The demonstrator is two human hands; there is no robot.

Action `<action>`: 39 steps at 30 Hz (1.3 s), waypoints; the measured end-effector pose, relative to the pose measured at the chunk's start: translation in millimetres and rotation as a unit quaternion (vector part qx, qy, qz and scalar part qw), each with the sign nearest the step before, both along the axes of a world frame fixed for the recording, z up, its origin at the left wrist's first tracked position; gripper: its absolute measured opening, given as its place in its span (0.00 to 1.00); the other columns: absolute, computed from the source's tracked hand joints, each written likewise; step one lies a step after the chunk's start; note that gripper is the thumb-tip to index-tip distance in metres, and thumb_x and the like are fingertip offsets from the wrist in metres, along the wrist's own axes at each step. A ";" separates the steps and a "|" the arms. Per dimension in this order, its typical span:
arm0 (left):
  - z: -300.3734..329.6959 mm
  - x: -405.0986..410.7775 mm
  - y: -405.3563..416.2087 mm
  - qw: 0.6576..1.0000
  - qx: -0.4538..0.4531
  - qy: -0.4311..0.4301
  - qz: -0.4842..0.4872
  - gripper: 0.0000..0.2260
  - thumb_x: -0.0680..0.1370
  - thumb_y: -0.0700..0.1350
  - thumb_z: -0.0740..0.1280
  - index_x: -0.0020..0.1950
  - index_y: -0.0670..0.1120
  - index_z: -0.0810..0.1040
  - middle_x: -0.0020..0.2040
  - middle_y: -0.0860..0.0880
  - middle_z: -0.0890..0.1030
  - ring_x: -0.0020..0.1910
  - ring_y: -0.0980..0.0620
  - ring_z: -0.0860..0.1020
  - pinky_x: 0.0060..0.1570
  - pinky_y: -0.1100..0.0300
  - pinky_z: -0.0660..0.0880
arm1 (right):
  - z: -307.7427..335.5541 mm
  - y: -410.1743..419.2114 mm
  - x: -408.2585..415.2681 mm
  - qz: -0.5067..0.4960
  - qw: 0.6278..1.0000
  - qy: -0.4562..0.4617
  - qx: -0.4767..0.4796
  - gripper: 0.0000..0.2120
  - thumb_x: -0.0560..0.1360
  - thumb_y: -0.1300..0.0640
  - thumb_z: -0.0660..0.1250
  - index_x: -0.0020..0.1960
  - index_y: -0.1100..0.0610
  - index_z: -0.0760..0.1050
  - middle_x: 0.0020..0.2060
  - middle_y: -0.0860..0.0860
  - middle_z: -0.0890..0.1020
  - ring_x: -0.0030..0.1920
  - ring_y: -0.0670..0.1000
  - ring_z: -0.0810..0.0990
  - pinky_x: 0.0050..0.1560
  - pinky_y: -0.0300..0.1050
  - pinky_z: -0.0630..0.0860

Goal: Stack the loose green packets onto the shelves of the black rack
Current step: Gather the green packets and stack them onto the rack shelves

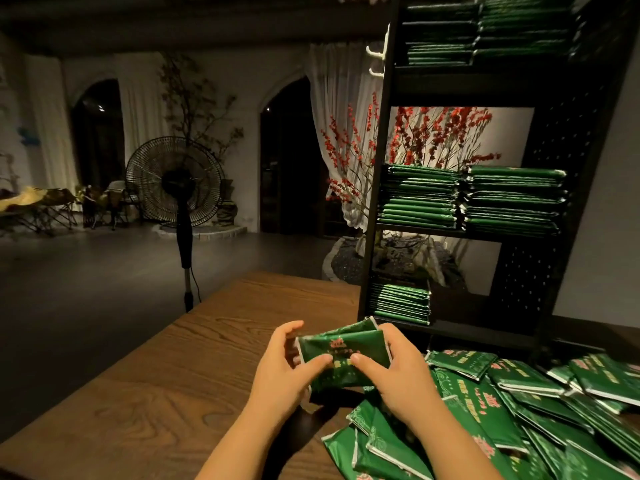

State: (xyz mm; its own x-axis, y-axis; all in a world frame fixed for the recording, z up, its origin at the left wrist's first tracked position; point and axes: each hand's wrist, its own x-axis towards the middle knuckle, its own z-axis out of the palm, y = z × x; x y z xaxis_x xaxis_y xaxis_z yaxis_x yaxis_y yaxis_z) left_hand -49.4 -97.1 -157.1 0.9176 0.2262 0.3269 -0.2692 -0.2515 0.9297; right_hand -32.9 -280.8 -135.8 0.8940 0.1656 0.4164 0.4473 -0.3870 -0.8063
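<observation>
Green packets fill most of what you see. Your left hand and right hand both grip a small bundle of packets above the wooden bench, each thumb pressed on the top face and the fingers curled round the side edges. The bundle sits just in front of you, at about 12 o'clock from your wrists, and its far end fans open slightly so that at least two packets show there.

At 3 to 5 o'clock from your hands, the loose pile of packets sprawls over the bench, overlapping at all angles, some with printed faces up. The nearest of them lie under your right forearm.

Up at 1 o'clock stands the black rack, its foot on the bench just beyond the bundle. Its bottom shelf carries one stack at the left side. The middle shelf holds two stacks side by side, touching: the left stack and the right stack. The top shelf also holds two neighbouring stacks, blurred at the picture's edge.

Off at 10 o'clock, well apart on the floor, stands a pedestal fan. Behind the rack you can see red flowering branches.
</observation>
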 end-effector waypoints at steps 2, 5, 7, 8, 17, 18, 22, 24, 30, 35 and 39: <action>2.4 1.5 1.8 0.993 -0.111 0.037 -0.013 0.17 0.73 0.40 0.75 0.59 0.50 0.75 0.52 0.50 0.83 0.44 0.59 0.83 0.38 0.68 0.77 | -0.4 3.2 -0.8 0.017 0.999 0.020 0.034 0.11 0.74 0.59 0.73 0.52 0.48 0.76 0.45 0.42 0.83 0.47 0.42 0.82 0.49 0.44 0.80; 7.8 -2.7 4.1 0.988 -0.155 0.006 -0.002 0.13 0.75 0.35 0.71 0.56 0.47 0.77 0.50 0.48 0.84 0.43 0.57 0.83 0.37 0.66 0.78 | -2.9 5.8 -0.3 0.000 0.999 0.024 -0.047 0.13 0.73 0.52 0.74 0.53 0.44 0.72 0.45 0.43 0.83 0.46 0.40 0.81 0.47 0.40 0.79; 8.4 -4.7 7.0 0.992 -0.125 0.006 0.024 0.13 0.76 0.33 0.68 0.55 0.49 0.77 0.51 0.48 0.82 0.46 0.54 0.82 0.43 0.60 0.80 | -2.5 5.6 -0.6 -0.033 0.991 0.020 -0.131 0.17 0.72 0.47 0.74 0.53 0.42 0.67 0.45 0.41 0.80 0.44 0.40 0.79 0.41 0.36 0.74; 6.6 -4.0 8.0 0.995 -0.092 0.017 0.038 0.14 0.76 0.32 0.66 0.55 0.51 0.76 0.51 0.48 0.81 0.48 0.52 0.81 0.46 0.56 0.80 | -2.6 5.0 -0.8 -0.042 0.987 0.027 -0.151 0.20 0.72 0.45 0.74 0.56 0.42 0.65 0.47 0.40 0.79 0.46 0.41 0.78 0.41 0.37 0.73; -4.0 3.0 8.9 0.977 0.151 0.137 0.057 0.09 0.77 0.41 0.62 0.54 0.53 0.70 0.49 0.53 0.79 0.47 0.55 0.78 0.50 0.53 0.77 | -3.9 8.2 0.0 -0.049 0.963 0.037 -0.262 0.19 0.77 0.46 0.68 0.64 0.43 0.64 0.40 0.44 0.77 0.39 0.44 0.75 0.37 0.39 0.70; -4.9 2.7 9.6 0.979 0.146 0.130 0.064 0.08 0.77 0.41 0.62 0.52 0.53 0.71 0.48 0.53 0.79 0.47 0.55 0.78 0.52 0.52 0.77 | -3.2 8.2 -0.3 -0.054 0.967 0.041 -0.246 0.20 0.76 0.45 0.68 0.64 0.43 0.63 0.40 0.44 0.77 0.40 0.45 0.75 0.39 0.40 0.72; -8.0 5.6 13.0 0.950 0.236 0.191 0.071 0.07 0.77 0.50 0.61 0.54 0.55 0.69 0.48 0.52 0.78 0.50 0.49 0.77 0.52 0.51 0.76 | -1.8 6.7 -1.2 -0.063 0.953 0.052 -0.291 0.23 0.78 0.45 0.65 0.68 0.45 0.60 0.44 0.41 0.74 0.43 0.46 0.73 0.73 0.57 0.62; -6.3 5.1 11.7 0.929 0.291 0.218 0.068 0.08 0.78 0.51 0.61 0.57 0.55 0.68 0.49 0.53 0.75 0.54 0.49 0.74 0.52 0.53 0.72 | -1.6 7.7 -3.0 -0.058 0.941 0.055 -0.329 0.21 0.79 0.48 0.64 0.69 0.47 0.60 0.37 0.42 0.75 0.42 0.46 0.74 0.77 0.59 0.52; -5.7 3.9 7.6 0.981 0.132 0.131 0.053 0.04 0.79 0.45 0.62 0.51 0.55 0.73 0.48 0.54 0.80 0.49 0.54 0.77 0.52 0.54 0.77 | 7.4 4.6 -7.0 -0.068 0.985 0.029 -0.158 0.10 0.78 0.50 0.66 0.56 0.42 0.67 0.47 0.39 0.77 0.53 0.43 0.75 0.47 0.39 0.73; 5.7 5.8 -5.1 0.997 -0.048 0.048 0.024 0.06 0.80 0.41 0.66 0.52 0.52 0.80 0.46 0.53 0.84 0.47 0.55 0.80 0.43 0.63 0.75 | 17.2 -3.9 -4.0 -0.077 0.996 0.019 0.043 0.07 0.76 0.60 0.69 0.48 0.50 0.74 0.36 0.44 0.77 0.34 0.38 0.75 0.34 0.30 0.70; 11.6 15.2 -23.4 0.999 -0.027 0.025 -0.033 0.04 0.81 0.46 0.66 0.53 0.53 0.78 0.42 0.51 0.82 0.38 0.54 0.78 0.40 0.57 0.73 | 28.4 -13.6 0.6 -0.096 0.978 0.099 0.156 0.02 0.79 0.61 0.64 0.49 0.55 0.73 0.36 0.49 0.74 0.34 0.46 0.70 0.34 0.41 0.67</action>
